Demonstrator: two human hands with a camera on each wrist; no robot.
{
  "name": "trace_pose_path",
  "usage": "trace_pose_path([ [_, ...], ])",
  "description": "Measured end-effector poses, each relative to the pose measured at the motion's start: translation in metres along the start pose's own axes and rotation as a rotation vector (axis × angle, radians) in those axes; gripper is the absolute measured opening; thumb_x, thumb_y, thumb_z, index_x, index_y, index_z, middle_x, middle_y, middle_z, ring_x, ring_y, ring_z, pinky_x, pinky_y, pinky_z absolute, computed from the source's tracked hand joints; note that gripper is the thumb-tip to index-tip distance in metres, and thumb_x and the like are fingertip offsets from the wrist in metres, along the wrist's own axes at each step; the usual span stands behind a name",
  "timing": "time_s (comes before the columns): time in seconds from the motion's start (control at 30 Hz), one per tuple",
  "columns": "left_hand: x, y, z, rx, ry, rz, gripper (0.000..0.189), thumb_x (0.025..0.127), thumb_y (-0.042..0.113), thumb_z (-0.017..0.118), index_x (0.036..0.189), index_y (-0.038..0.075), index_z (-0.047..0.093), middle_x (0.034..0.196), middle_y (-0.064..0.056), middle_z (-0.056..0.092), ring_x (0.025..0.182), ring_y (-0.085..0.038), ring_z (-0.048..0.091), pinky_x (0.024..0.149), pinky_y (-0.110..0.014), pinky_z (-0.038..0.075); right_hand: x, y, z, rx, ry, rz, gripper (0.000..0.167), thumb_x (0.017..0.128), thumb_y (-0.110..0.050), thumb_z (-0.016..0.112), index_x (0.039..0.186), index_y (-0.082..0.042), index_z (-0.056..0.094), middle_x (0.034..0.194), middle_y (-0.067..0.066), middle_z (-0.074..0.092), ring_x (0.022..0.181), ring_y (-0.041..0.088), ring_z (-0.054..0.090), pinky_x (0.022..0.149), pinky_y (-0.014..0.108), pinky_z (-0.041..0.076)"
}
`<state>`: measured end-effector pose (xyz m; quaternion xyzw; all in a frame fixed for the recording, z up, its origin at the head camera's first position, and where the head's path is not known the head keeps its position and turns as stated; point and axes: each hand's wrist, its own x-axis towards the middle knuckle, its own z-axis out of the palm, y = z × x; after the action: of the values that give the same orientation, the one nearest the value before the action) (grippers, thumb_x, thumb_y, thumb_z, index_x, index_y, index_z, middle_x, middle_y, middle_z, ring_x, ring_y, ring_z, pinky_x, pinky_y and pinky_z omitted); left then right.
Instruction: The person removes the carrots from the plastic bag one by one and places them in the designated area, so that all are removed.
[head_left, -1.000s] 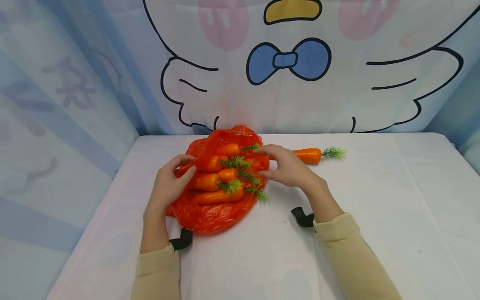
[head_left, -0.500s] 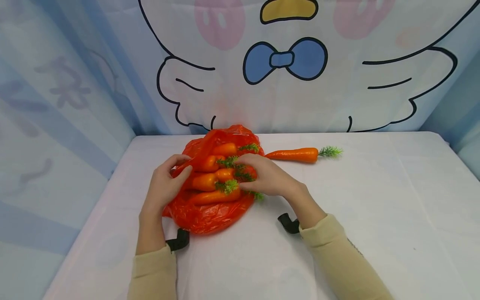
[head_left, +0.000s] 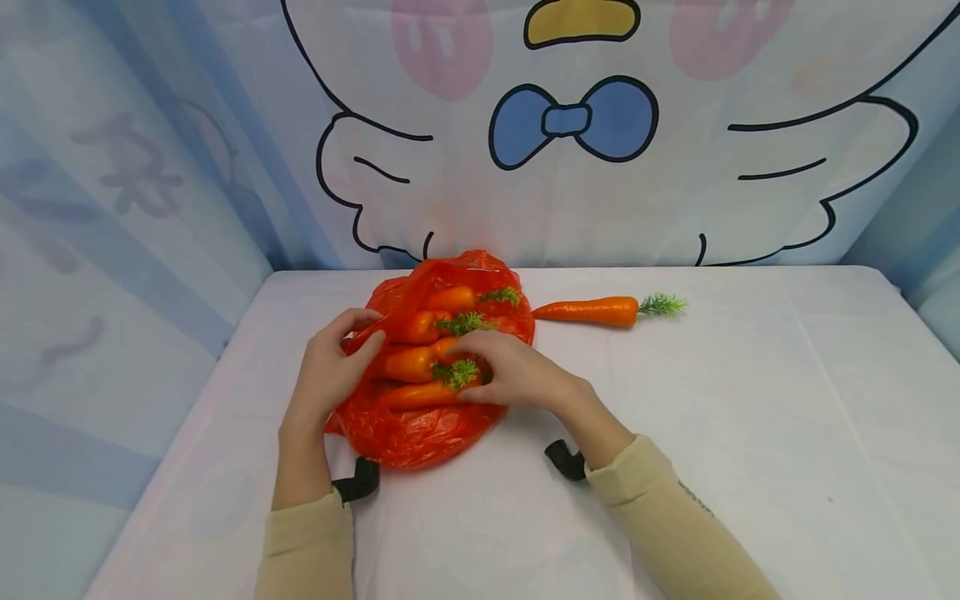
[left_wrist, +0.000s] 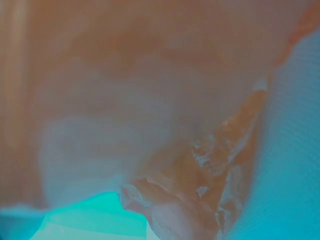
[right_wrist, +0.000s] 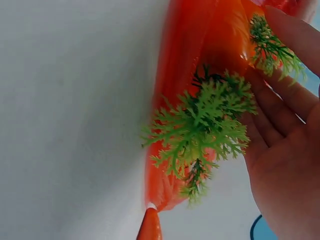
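Observation:
A red plastic bag (head_left: pixel 427 442) lies on its side with its mouth facing right, and several orange carrots with green tops fill it. At the bag's left, my left hand (head_left: pixel 330 371) holds the film between thumb and fingers. My right hand (head_left: pixel 517 371) reaches into the mouth, its thumb near the lowest carrot (head_left: pixel 416 396) and its fingertips near the one above. A leafy green top (head_left: pixel 459 375) sits between thumb and fingers; in the right wrist view, the fingers (right_wrist: pixel 280 107) look relaxed beside the carrots. The left wrist view is mostly blurred.
A single carrot (head_left: pixel 588 311) lies outside the bag, its tip at the bag's right edge. Everything rests on a white-covered table (head_left: pixel 750 433). Behind stands a cartoon-printed curtain (head_left: pixel 630 208). Black wrist mounts (head_left: pixel 566 460) stick out below the hands.
The right hand has moved left and toward the person, from beside the loose carrot to the lower carrots in the bag. The left hand stays on the bag.

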<state>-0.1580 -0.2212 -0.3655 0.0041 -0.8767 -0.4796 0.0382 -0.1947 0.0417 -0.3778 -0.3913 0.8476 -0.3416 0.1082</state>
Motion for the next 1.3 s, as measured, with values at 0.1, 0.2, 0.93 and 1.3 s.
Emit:
trace_pose_path([
  [0.1,0.000,0.000,0.000,0.002,-0.001,0.000,0.032,0.102,0.026,0.060,0.130,0.012,0.060,0.132,-0.012,0.058,0.121,-0.031,0.051,0.099,-0.049,0.050,0.001,0.000,0.003,-0.019,-0.009,0.003,0.047,0.087,-0.019,0.080,0.130,-0.008,0.064,0.131,0.003,0.061,0.125,0.020,0.053,0.106,0.037,0.044],
  [0.2,0.000,0.000,0.000,0.001,-0.002,0.001,0.032,0.102,0.025,0.060,0.130,0.012,0.060,0.132,-0.012,0.058,0.121,-0.031,0.051,0.099,-0.049,0.050,0.001,0.000,0.005,-0.032,-0.023,0.003,0.047,0.088,-0.018,0.080,0.131,-0.007,0.064,0.131,0.004,0.062,0.125,0.022,0.053,0.107,0.038,0.043],
  [0.93,-0.001,-0.003,0.000,-0.006,0.009,-0.008,0.032,0.101,0.028,0.060,0.129,0.012,0.061,0.132,-0.012,0.058,0.121,-0.031,0.051,0.099,-0.049,0.050,0.005,-0.006,0.018,-0.115,-0.113,0.112,0.049,0.087,-0.015,0.080,0.133,-0.010,0.062,0.133,0.003,0.061,0.126,0.021,0.052,0.108,0.036,0.041],
  [1.3,0.002,-0.003,0.001,-0.007,0.014,-0.006,0.030,0.102,0.027,0.060,0.128,0.012,0.061,0.130,-0.011,0.058,0.119,-0.030,0.052,0.098,-0.048,0.051,-0.001,0.000,0.003,-0.092,-0.099,0.111,0.045,0.086,-0.012,0.081,0.128,-0.008,0.065,0.124,0.002,0.064,0.116,0.019,0.057,0.101,0.036,0.048],
])
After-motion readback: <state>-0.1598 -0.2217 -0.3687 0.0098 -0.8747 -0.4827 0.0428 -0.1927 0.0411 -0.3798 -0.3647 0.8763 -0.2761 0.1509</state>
